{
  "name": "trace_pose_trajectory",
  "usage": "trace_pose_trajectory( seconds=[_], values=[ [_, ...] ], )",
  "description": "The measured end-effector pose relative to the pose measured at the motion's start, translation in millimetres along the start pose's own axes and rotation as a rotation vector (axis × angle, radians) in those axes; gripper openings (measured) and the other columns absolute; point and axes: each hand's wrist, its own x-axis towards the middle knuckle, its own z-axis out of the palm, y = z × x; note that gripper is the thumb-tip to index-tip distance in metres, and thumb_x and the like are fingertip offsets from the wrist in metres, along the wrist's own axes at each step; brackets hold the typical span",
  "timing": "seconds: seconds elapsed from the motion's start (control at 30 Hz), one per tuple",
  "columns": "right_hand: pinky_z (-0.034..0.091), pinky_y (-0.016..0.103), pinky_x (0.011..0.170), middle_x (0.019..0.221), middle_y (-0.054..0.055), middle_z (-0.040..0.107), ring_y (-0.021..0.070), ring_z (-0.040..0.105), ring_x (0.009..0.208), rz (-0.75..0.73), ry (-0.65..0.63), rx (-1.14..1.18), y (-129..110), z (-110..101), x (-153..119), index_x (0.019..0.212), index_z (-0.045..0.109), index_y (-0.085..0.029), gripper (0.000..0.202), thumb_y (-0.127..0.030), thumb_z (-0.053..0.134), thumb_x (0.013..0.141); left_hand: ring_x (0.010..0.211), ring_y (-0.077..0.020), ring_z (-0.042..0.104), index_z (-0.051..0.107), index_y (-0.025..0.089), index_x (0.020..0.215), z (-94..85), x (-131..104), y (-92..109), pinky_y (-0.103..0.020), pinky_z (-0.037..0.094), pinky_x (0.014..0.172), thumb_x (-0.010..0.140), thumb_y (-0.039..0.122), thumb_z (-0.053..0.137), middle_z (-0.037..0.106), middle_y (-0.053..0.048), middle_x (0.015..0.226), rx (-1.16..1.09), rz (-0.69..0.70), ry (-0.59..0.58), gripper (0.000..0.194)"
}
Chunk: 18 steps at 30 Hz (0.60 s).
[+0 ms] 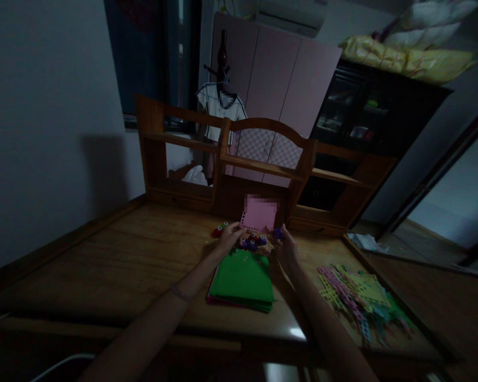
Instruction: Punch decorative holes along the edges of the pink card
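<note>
A pink sheet of paper (pixel 259 216) with small holes punched along its left and lower edges is held up over the desk. My left hand (pixel 230 239) pinches its lower left corner. In my right hand (pixel 287 249) is a small purple craft punch (pixel 278 233), close to the sheet's lower right corner; whether it touches the paper I cannot tell. Below the sheet, several small punches (pixel 253 243) in purple and red lie together. A red and a green punch (pixel 220 229) sit beyond my left hand. Nearer me lies a stack of green paper (pixel 245 278) with other colours underneath.
Punched paper strips and sheets (pixel 358 297) in pink, yellow, green and blue are heaped on the right of the wooden desk (pixel 159 254). A wooden shelf unit (pixel 263 165) stands along the desk's back edge. The wall borders the left side.
</note>
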Motion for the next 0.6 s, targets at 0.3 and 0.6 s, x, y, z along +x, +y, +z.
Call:
trace_pose_trajectory(
  seconds=[0.3, 0.6],
  values=[
    [0.055, 0.029, 0.064, 0.089, 0.003, 0.071, 0.0210, 0.067, 0.083, 0.010, 0.013, -0.023, -4.4, 6.2, -7.7, 0.083, 0.068, -0.023, 0.030, -0.051, 0.066, 0.073, 0.063, -0.0137, 0.060, 0.066, 0.015, 0.087, -0.3, 0.0, 0.4, -0.022, 0.044, 0.056, 0.068, 0.037, 0.065, 0.068, -0.003, 0.081, 0.000, 0.009, 0.004, 0.029],
    [0.055, 0.028, 0.061, 0.087, 0.002, 0.071, 0.0212, 0.068, 0.082, 0.000, 0.037, -0.021, -4.5, 7.4, -11.4, 0.082, 0.068, -0.026, 0.024, -0.048, 0.065, 0.075, 0.051, -0.0101, 0.053, 0.064, 0.014, 0.088, -0.3, -1.5, 2.4, -0.021, 0.039, 0.048, 0.069, 0.040, 0.064, 0.066, -0.002, 0.076, 0.015, -0.023, -0.010, 0.032]
  ],
)
